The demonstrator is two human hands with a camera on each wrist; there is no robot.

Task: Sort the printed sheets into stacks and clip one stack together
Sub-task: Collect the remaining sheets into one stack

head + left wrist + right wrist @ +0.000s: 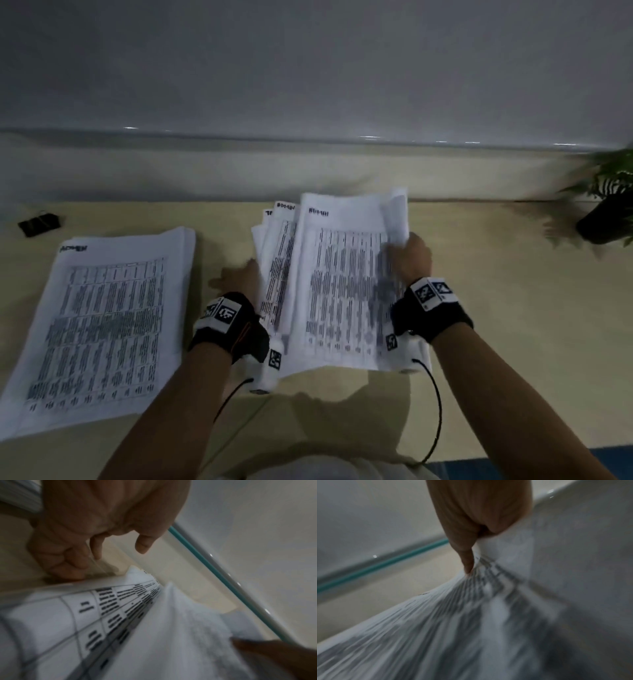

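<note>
A squared stack of printed sheets (pixel 102 325) lies at the left of the table. A looser, fanned pile (pixel 279 274) lies in the middle. My right hand (pixel 404 243) grips the right edge of the top sheets (pixel 342 274) and lifts them, so they curl upward; in the right wrist view its fingers (pixel 469 561) pinch the blurred paper (pixel 453 628). My left hand (pixel 239 275) rests on the table at the pile's left edge. Its bent fingers (pixel 68 561) touch the paper's edge (pixel 51 586), and the thumb (pixel 144 545) stays apart. A black binder clip (pixel 39 224) lies at the far left.
A potted plant (pixel 606 205) stands at the table's far right. A pale wall with a glossy rail (pixel 308 138) runs behind the beige table (pixel 496 308). Cables hang from both wrist cameras near the table's front edge.
</note>
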